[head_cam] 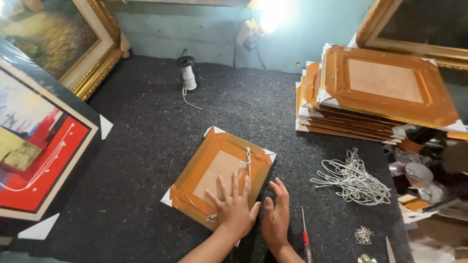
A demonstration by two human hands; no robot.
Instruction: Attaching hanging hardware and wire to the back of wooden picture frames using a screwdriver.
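Observation:
A small picture frame [204, 168] lies face down on the dark felt table [146, 146], its back taped in brown with white corner guards. A white cord [247, 160] runs across its back. My left hand [234, 207] rests flat on the frame's near right part, fingers spread. My right hand [276, 214] lies on the felt just beside the frame's right edge, fingers together and holding nothing.
A stack of taped frames [380, 92] stands at the right. Loose white cords [353, 180] lie beside it. A red-handled screwdriver [305, 238] and small metal hooks [363, 235] lie near my right hand. A cord spool [187, 73] stands at the back. Framed paintings [39, 151] lean at the left.

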